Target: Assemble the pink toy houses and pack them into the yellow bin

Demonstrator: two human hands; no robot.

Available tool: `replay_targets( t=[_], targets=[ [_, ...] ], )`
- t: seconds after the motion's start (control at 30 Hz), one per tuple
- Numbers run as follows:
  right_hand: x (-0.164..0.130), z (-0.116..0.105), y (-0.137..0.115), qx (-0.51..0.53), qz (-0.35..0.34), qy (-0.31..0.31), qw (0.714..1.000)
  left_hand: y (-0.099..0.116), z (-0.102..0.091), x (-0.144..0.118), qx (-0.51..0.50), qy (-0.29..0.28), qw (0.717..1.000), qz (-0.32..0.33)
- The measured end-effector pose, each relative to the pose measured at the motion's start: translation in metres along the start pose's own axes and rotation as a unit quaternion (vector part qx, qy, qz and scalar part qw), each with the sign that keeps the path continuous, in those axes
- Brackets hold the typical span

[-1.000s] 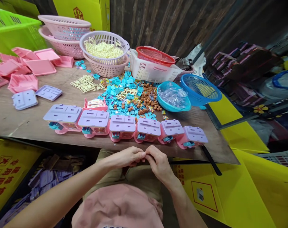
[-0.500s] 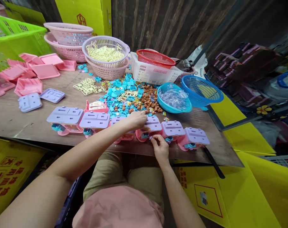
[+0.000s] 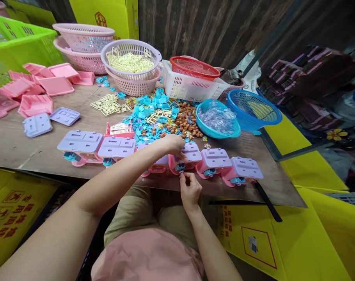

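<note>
A row of pink toys with lilac lids and blue front pieces stands along the table's near edge. My left hand (image 3: 174, 146) grips one of them, a pink toy (image 3: 192, 151), with the thumb on its right part and the other fingers partly hidden behind the wrist. Just in front of this toy, my right hand (image 3: 190, 189) pinches a tiny lilac plastic part (image 3: 181, 171) against its blue front piece. My left forearm covers part of the neighbouring toy (image 3: 162, 160).
Loose blue parts (image 3: 157, 103) and brown pieces (image 3: 186, 121) lie heaped behind the row. Around them stand a lilac basket (image 3: 130, 74) of cream parts, a turquoise bowl (image 3: 218, 119) of clear parts and a blue basket (image 3: 253, 111). Pink trays (image 3: 56, 86) lie at left.
My right hand has moved left and slightly toward me, bringing the small lilac part to the toy's front. My left hand stays on the same toy. The view has shifted slightly.
</note>
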State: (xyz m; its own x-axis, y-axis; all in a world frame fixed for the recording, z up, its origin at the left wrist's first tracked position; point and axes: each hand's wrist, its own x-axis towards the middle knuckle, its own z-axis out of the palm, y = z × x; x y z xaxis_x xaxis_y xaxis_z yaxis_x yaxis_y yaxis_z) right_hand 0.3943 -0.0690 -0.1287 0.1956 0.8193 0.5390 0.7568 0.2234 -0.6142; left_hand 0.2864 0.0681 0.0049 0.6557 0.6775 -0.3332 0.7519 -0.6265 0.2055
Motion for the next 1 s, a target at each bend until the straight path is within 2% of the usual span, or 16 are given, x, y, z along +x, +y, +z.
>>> replay_targets(
  t=[0.3, 0.5, 0.7, 0.77, 0.8, 0.83, 0.87, 0.9, 0.93, 1.0],
  targets=[
    [-0.001, 0.003, -0.002, -0.026, -0.022, 0.035, 0.999, -0.001, -0.001, 0.002, 0.026, -0.023, 0.999, 0.012],
    [0.001, 0.007, -0.004, -0.036, -0.033, 0.039, 0.998, -0.004, 0.003, 0.009, 0.024, -0.012, 0.999, 0.021],
    [0.004, 0.01, -0.001, -0.03, -0.032, 0.039, 0.998, -0.01, 0.004, 0.015, 0.024, -0.032, 0.999, 0.027],
    [0.006, 0.005, -0.002, -0.021, -0.041, 0.029, 0.999, -0.01, 0.006, 0.009, -0.023, 0.0, 1.0, 0.015],
    [0.007, 0.0, -0.004, -0.016, -0.042, 0.024, 0.999, -0.008, 0.009, 0.003, -0.072, 0.047, 0.996, 0.005],
    [0.008, -0.006, -0.007, -0.01, -0.039, 0.025, 0.999, -0.006, 0.012, -0.006, -0.144, 0.109, 0.984, -0.002],
    [0.009, -0.013, -0.011, -0.003, -0.034, 0.032, 0.999, -0.002, 0.017, -0.017, -0.243, 0.168, 0.955, -0.002],
    [0.01, -0.02, -0.017, 0.005, -0.032, 0.046, 0.998, 0.002, 0.023, -0.029, -0.362, 0.212, 0.908, 0.001],
    [0.011, -0.027, -0.025, 0.015, -0.039, 0.059, 0.997, 0.007, 0.03, -0.043, -0.496, 0.213, 0.842, 0.009],
    [0.013, -0.038, -0.043, 0.036, -0.085, 0.063, 0.994, 0.018, 0.046, -0.069, -0.735, 0.116, 0.668, 0.005]
  ],
)
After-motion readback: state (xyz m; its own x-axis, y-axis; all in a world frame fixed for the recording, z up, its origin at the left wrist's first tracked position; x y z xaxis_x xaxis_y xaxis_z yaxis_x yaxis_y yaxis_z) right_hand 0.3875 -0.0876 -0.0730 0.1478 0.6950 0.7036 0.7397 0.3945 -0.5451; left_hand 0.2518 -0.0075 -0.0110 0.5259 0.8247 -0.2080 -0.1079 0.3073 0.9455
